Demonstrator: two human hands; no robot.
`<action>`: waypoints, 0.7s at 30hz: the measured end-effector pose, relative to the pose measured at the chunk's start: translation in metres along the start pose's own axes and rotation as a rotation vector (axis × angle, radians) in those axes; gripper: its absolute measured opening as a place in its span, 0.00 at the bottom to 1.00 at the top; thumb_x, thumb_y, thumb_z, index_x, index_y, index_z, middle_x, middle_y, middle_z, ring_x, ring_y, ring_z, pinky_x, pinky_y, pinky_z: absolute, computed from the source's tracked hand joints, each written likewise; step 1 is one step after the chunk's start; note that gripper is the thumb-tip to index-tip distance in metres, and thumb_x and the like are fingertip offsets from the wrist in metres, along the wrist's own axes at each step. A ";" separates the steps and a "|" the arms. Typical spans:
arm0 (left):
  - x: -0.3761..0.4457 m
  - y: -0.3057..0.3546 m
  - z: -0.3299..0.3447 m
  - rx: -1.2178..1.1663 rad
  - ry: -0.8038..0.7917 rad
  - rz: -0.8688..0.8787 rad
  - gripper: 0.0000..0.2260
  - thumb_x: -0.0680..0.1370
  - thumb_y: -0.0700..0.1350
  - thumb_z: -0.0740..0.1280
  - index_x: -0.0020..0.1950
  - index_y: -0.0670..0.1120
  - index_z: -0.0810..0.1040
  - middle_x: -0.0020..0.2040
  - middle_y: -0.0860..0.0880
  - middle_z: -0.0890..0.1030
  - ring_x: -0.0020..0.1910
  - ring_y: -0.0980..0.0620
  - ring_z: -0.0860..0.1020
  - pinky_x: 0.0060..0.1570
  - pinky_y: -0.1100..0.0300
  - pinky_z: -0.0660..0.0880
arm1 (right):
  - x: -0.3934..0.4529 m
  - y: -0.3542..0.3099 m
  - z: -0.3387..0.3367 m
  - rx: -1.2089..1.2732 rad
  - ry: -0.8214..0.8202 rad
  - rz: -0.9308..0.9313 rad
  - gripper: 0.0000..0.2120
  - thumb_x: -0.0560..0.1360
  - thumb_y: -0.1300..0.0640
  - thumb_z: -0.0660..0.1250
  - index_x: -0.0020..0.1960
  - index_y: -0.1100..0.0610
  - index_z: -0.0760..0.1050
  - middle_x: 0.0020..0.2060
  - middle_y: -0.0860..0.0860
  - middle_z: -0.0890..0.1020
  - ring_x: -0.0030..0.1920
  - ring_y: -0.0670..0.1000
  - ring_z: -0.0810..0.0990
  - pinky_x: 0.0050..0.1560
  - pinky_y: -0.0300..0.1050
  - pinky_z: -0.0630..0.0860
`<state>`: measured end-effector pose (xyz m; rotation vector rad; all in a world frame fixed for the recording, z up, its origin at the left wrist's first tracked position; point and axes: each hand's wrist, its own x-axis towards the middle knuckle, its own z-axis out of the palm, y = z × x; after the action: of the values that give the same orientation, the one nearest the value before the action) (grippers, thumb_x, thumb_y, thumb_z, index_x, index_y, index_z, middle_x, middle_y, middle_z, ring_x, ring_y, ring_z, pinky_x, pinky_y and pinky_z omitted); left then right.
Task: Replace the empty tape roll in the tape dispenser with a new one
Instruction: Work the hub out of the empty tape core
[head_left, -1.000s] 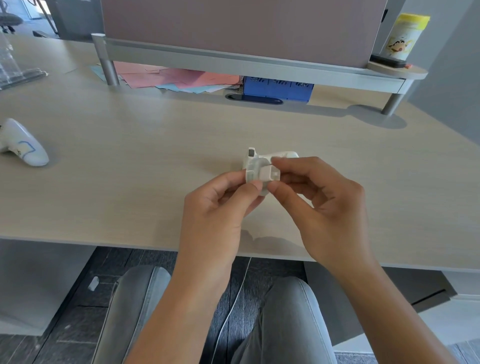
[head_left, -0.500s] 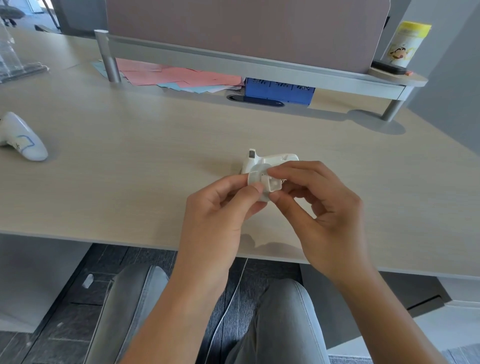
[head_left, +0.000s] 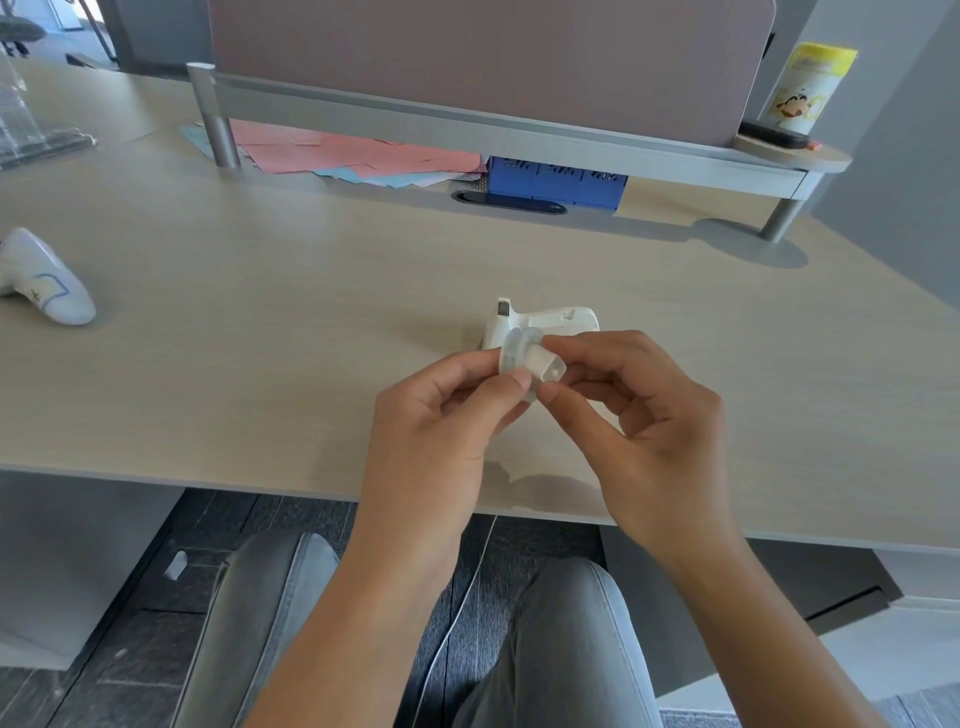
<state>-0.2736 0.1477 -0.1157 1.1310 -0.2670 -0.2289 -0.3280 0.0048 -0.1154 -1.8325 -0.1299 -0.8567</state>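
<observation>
Desk (head_left: 311, 364) lies bare around the tape dispenser (head_left: 550, 319); white controller (head_left: 44, 280) sits well left.

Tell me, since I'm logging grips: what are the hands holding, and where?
Both hold the tape roll: left hand pinches its round rim, right hand its protruding core.

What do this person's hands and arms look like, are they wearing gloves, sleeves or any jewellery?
Both the left hand and the right hand are bare: no gloves, and no rings, watch or bracelet show. The forearms are uncovered as far as the picture's lower edge, so no sleeves are in view. Fingernails are short and unpainted. Lower down, grey trousers cover the knees.
</observation>
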 end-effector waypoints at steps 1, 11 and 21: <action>0.000 0.000 0.000 0.002 0.002 -0.001 0.08 0.77 0.36 0.72 0.53 0.42 0.89 0.51 0.42 0.90 0.58 0.40 0.86 0.66 0.46 0.79 | 0.000 0.000 0.000 -0.026 -0.009 -0.017 0.13 0.76 0.68 0.74 0.58 0.56 0.84 0.51 0.53 0.85 0.49 0.50 0.86 0.55 0.41 0.81; 0.001 0.002 0.001 0.046 0.013 0.004 0.07 0.78 0.38 0.71 0.51 0.43 0.89 0.49 0.40 0.89 0.56 0.39 0.86 0.61 0.50 0.82 | 0.003 0.001 -0.007 -0.337 -0.081 -0.159 0.13 0.78 0.69 0.73 0.61 0.60 0.83 0.53 0.54 0.84 0.51 0.47 0.84 0.56 0.32 0.76; 0.001 -0.001 0.001 0.074 -0.016 -0.030 0.07 0.78 0.37 0.71 0.51 0.43 0.89 0.48 0.42 0.90 0.49 0.46 0.87 0.61 0.47 0.82 | 0.004 0.006 -0.017 -0.460 -0.189 -0.246 0.13 0.79 0.68 0.70 0.63 0.61 0.82 0.55 0.52 0.80 0.50 0.48 0.82 0.56 0.40 0.79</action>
<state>-0.2731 0.1465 -0.1163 1.2072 -0.2749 -0.2564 -0.3308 -0.0136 -0.1147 -2.3658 -0.3032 -0.9356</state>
